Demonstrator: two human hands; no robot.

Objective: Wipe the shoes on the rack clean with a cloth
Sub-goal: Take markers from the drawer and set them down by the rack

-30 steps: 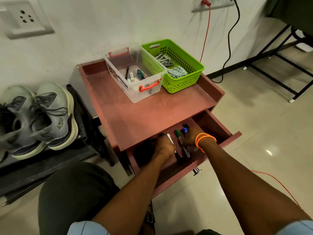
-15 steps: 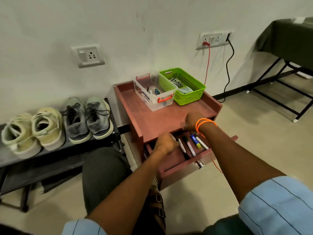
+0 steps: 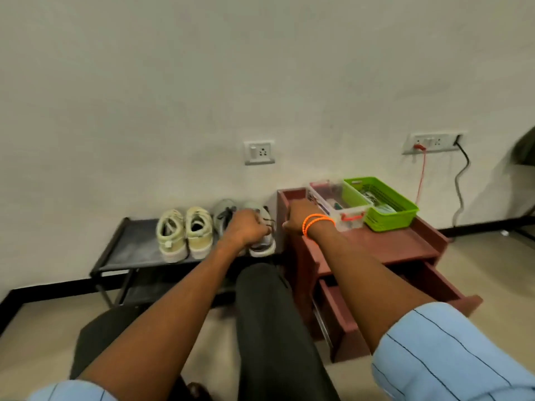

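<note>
Two pairs of shoes stand on the top shelf of a black rack (image 3: 130,247): a cream pair (image 3: 185,235) on the left and a grey pair (image 3: 262,246) on the right. My left hand (image 3: 246,230) is in front of the grey pair with its fingers curled; whether it grips a shoe or anything else is hidden. Over the left rim of the red-brown cabinet (image 3: 376,244) reaches my right hand (image 3: 298,219), with an orange band on the wrist and the thumb sticking out. Folded fabric lies in the green basket (image 3: 388,219).
The cabinet's drawer (image 3: 440,287) stands pulled out to the right. A clear plastic box (image 3: 327,195) sits beside the basket on the cabinet top. Red and black cables hang from a wall socket strip (image 3: 431,142). My knees are low in the middle of the view.
Both hands have left the open drawer and moved up and to the left. The left hand has gone to the grey shoes, the right to the cabinet's left rim. The view has pulled back.
</note>
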